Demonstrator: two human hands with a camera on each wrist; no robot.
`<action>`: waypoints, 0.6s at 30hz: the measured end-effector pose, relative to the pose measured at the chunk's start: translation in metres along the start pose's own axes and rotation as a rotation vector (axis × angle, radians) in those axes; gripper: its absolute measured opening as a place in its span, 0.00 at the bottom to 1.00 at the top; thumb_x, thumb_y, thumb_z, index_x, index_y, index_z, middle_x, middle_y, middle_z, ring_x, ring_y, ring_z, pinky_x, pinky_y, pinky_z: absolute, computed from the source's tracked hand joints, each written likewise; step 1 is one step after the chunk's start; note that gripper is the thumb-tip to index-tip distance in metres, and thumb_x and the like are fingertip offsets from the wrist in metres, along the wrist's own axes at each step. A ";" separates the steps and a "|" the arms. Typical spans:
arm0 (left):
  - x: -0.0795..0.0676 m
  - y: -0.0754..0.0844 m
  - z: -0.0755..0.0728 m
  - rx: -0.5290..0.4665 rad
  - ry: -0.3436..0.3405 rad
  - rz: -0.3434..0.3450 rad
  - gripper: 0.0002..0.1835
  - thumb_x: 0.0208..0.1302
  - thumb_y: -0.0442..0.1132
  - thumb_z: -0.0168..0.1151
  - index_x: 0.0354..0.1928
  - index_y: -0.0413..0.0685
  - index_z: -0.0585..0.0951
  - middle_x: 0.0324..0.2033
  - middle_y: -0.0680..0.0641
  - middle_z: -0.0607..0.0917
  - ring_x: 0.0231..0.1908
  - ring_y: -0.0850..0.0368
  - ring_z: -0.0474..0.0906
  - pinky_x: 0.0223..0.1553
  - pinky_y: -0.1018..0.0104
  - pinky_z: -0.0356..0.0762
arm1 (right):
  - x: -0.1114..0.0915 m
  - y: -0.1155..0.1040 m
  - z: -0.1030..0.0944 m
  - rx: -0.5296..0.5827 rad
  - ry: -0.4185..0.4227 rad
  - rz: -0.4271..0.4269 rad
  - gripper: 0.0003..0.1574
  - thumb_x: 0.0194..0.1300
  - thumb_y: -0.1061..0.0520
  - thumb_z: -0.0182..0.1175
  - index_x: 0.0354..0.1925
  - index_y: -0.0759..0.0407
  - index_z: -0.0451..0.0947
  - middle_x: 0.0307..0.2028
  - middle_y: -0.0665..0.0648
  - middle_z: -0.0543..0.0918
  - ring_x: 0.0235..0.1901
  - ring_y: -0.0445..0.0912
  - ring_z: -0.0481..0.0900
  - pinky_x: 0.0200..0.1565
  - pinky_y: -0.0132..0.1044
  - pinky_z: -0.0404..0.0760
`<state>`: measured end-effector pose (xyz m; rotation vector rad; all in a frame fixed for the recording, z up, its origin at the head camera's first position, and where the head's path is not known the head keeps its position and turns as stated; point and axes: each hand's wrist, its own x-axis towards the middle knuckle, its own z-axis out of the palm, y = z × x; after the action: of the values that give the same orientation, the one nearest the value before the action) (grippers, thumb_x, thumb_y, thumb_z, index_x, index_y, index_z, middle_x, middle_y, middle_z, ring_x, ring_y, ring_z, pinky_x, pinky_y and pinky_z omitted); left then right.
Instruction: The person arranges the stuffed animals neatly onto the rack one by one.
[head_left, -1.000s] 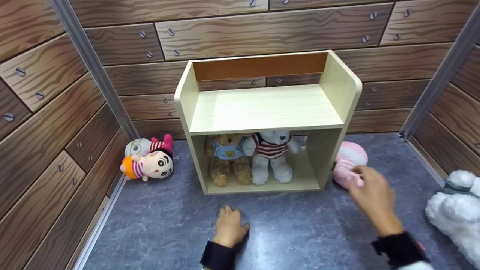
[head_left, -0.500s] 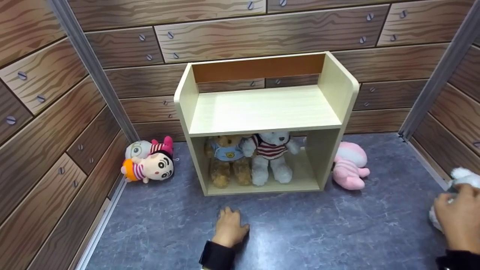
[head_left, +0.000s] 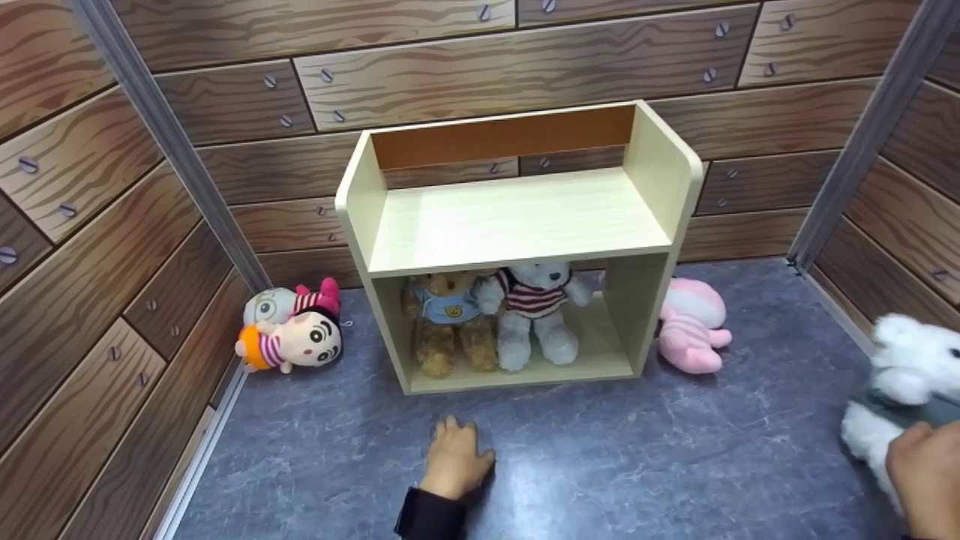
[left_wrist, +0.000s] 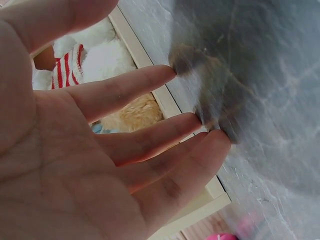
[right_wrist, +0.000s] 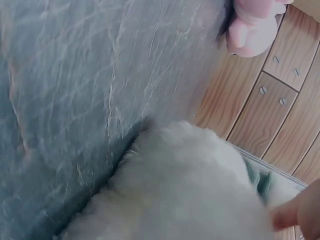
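Observation:
My left hand rests on the grey surface in front of the shelf, fingers spread and fingertips touching down; its palm is bare in the left wrist view. At the right edge of the head view, my right hand grips a fluffy white plush toy by its body, below a dark green band. Part of the toy lies outside the head view. White fur fills the lower right wrist view, where only a bit of the hand shows.
A pale wooden shelf holds a brown teddy bear and a white bear in its lower compartment. Two dolls lie left of it, a pink plush toy right. Wood-patterned walls enclose three sides.
My right hand has left the pink plush toy, moved right and taken hold of the white one, which now sits more upright with its face showing. The left hand stays put.

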<state>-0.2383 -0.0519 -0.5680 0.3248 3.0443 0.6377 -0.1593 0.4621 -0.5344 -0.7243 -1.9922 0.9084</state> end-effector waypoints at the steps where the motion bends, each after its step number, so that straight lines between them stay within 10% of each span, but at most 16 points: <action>1: 0.000 0.000 -0.002 -0.012 -0.009 -0.002 0.27 0.56 0.46 0.72 0.48 0.29 0.81 0.42 0.32 0.76 0.49 0.33 0.73 0.48 0.39 0.76 | -0.001 -0.001 -0.004 -0.155 -0.051 0.022 0.30 0.65 0.65 0.38 0.57 0.92 0.53 0.45 0.91 0.62 0.50 0.84 0.60 0.55 0.69 0.59; 6: 0.000 -0.001 -0.003 -0.043 -0.024 0.005 0.25 0.56 0.46 0.72 0.47 0.29 0.82 0.43 0.33 0.76 0.50 0.34 0.72 0.48 0.38 0.76 | 0.007 -0.002 -0.011 -0.194 -0.287 0.161 0.53 0.63 0.68 0.50 0.74 0.74 0.29 0.67 0.88 0.48 0.70 0.76 0.47 0.73 0.59 0.46; 18: -0.003 -0.005 -0.005 -0.069 -0.027 0.010 0.24 0.57 0.44 0.71 0.47 0.30 0.82 0.42 0.34 0.76 0.49 0.35 0.72 0.46 0.39 0.75 | 0.020 0.011 -0.010 -0.411 -0.690 0.223 0.83 0.51 0.59 0.70 0.71 0.63 0.08 0.58 1.00 0.44 0.62 0.87 0.44 0.61 0.74 0.57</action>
<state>-0.2361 -0.0587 -0.5656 0.3449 2.9890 0.7309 -0.1589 0.4864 -0.5305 -0.9621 -2.8049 0.9730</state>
